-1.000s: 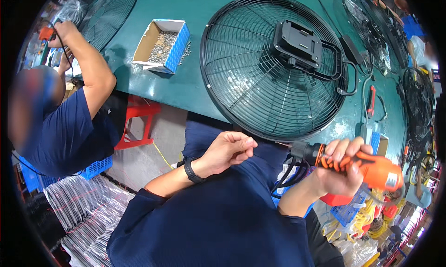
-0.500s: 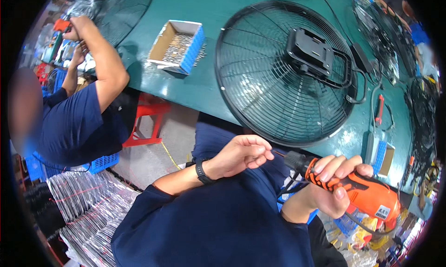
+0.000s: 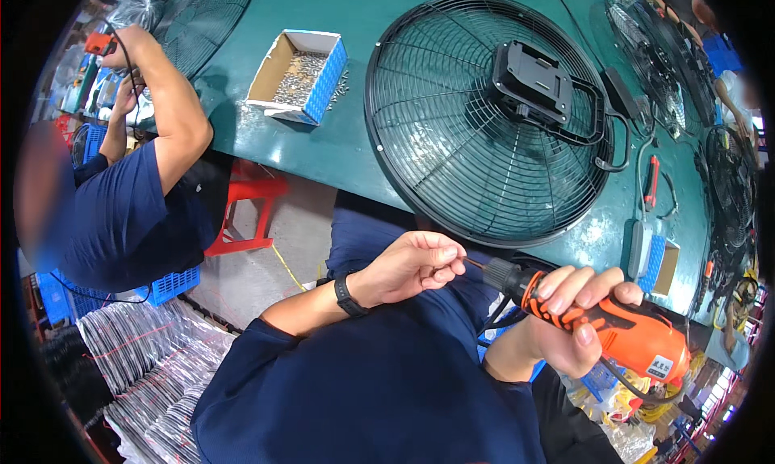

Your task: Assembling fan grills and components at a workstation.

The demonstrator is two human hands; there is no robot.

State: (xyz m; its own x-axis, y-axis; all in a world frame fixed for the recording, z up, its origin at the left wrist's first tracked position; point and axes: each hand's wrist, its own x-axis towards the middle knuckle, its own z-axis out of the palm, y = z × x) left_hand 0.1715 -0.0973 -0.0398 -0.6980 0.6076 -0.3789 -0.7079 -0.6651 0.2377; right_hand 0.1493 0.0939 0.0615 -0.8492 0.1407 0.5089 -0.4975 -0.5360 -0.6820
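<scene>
One orange power screwdriver (image 3: pixel 613 327) gripped in R hand (image 3: pixel 565 319); L hand (image 3: pixel 412 262) fingers pinch its bit tip.

Screw box (image 3: pixel 297 76), red stool (image 3: pixel 246 209), co-worker (image 3: pixel 121 214)

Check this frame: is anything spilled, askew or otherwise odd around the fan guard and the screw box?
A few loose screws lie on the green table beside the cardboard screw box, outside it. Otherwise nothing stands out: the fan guard lies flat, and the right hand holds the orange power screwdriver, its bit at the left hand.
</scene>
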